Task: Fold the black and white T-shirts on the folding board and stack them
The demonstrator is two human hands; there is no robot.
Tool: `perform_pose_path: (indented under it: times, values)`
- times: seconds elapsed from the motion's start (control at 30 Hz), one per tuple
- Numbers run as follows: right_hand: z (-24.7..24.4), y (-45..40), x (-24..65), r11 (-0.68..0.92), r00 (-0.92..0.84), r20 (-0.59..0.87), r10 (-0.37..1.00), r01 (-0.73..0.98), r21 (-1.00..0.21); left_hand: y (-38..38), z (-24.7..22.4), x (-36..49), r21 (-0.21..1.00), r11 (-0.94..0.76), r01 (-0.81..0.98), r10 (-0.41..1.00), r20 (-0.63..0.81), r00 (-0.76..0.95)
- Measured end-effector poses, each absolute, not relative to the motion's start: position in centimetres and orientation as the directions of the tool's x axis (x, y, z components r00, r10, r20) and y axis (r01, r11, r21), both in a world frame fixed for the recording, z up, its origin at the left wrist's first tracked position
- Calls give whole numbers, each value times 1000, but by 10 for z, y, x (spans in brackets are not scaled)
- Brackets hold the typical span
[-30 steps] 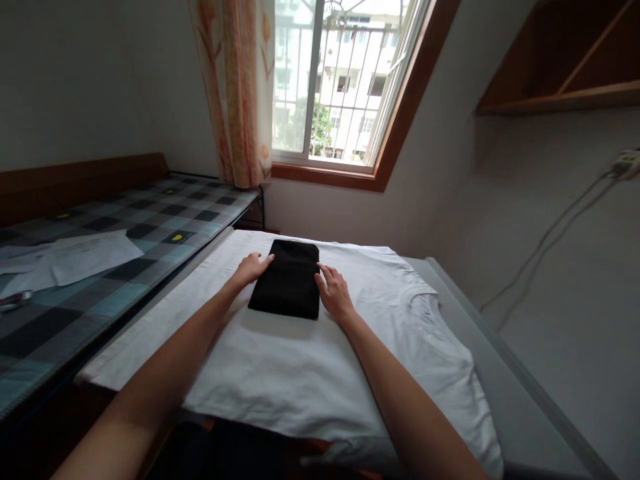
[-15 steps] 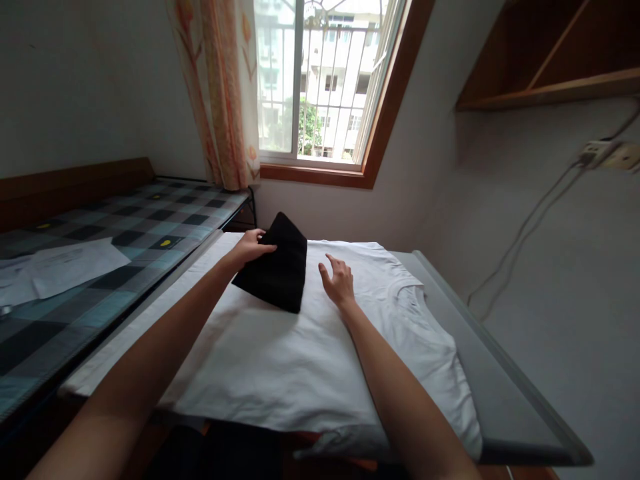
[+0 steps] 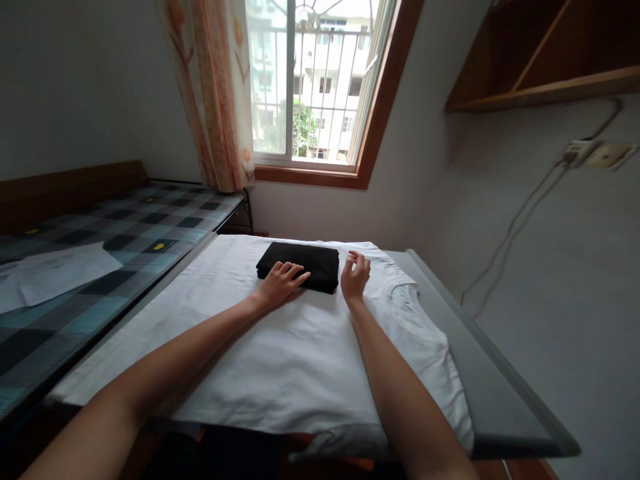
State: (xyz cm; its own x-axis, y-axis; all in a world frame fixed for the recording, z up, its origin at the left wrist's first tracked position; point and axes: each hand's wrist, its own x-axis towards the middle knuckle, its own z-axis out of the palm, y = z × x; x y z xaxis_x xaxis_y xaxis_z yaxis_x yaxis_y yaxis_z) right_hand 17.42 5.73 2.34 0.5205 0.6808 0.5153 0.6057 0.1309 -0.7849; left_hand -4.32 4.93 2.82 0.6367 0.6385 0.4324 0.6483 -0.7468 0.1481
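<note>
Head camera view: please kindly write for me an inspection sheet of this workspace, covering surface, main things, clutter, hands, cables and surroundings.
Surface: grey flat-topped table, largely covered by cloth.
Main things: white fabric T-shirt, spread out, lightly wrinkled, neckline to the right; folded black rectangular cloth on top of it.
Clutter: white printed paper sheets on the grey-blue checked mattress.
Hands: left hand rests on the black cloth; right hand beside it, fingers curled, holding nothing.
Cables: thin grey cable from the pale wall socket, down the wall.
Surroundings: barred window, orange floral curtain, brown wooden shelf.
</note>
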Motion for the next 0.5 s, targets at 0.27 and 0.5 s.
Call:
perform_pose_path:
  times: [0.27,0.5]
  values:
    - [5,61,171,107,329,398,856,640,-761,54,23,-77,383,-509,771,783,578,231]
    - [8,58,171,112,305,336,891,569,-815,76,9,-96,737,-257,625,906,408,-108]
